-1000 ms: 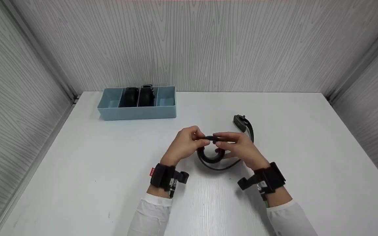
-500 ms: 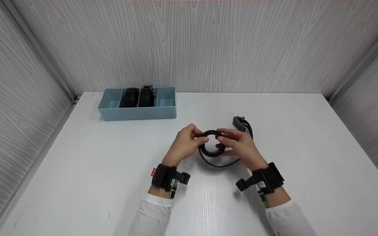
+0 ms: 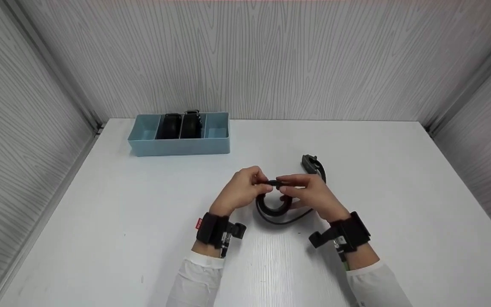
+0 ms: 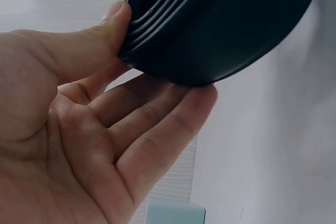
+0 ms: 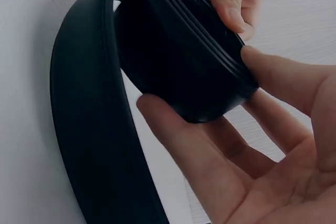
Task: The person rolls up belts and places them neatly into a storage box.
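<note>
A black belt (image 3: 275, 212) is wound into a layered coil, held between both hands in the middle of the table. My left hand (image 3: 242, 189) pinches the coil's left side; in the left wrist view its thumb lies on the edge of the stacked layers, fingers beneath. On the other side, my right hand (image 3: 313, 194) grips the coil with thumb and fingers. An unwound length of strap (image 5: 94, 103) curves away from the coil. It runs behind the right hand to the dark buckle end (image 3: 310, 164), lying beyond that hand.
A light-blue divided tray (image 3: 181, 149) stands at the back left. Two rolled black belts (image 3: 170, 126) with metal buckles fill its middle compartments; the outer compartments show their bare bottoms. Wood-grain panels (image 3: 249, 59) enclose the white table at the back and sides.
The coil rose and tilted toward the camera, then dropped back with both hands. The buckle end slid slightly nearer the hands.
</note>
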{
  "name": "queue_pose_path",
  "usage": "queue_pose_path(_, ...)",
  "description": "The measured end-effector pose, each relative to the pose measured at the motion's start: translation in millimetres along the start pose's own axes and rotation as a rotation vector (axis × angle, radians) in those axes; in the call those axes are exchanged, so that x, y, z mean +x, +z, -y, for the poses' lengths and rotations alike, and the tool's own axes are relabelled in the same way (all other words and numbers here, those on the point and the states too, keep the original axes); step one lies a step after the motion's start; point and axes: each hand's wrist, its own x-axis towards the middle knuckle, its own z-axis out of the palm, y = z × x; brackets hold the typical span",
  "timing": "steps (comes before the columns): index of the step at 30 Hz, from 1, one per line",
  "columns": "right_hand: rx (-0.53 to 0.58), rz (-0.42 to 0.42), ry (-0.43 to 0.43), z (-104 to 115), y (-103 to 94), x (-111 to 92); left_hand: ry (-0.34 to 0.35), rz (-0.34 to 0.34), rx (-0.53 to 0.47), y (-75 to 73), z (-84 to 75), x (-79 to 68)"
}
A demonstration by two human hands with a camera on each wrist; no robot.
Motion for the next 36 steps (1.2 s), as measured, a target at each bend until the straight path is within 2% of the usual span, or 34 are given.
queue_pose_path(7,0.068,-0.11,-0.027,1.6,2.8,2.0,-0.025,-0.098,-0.04,3.6,0.5,2.7)
queue_pose_path(13,0.164,-0.193,-0.031,1.8,3.3,1.6,-0.018,-0.141,-0.089,3.5,0.9,4.0)
queue_pose_path(19,0.161,-0.153,-0.015,1.9,-0.2,-0.6,0.014,-0.123,-0.078,1.8,-0.1,3.3)
queue_pose_path(27,0.023,-0.034,-0.003,2.3,-1.7,-2.6,0.038,-0.014,0.005,-0.6,-0.5,0.0)
queue_pose_path(31,0.033,-0.062,-0.008,2.3,-0.1,-1.4,0.026,-0.032,0.01,0.4,-0.2,1.0)
queue_pose_path(36,0.096,-0.135,-0.02,1.8,1.9,-0.5,-0.009,-0.089,-0.023,2.2,-0.3,2.4)
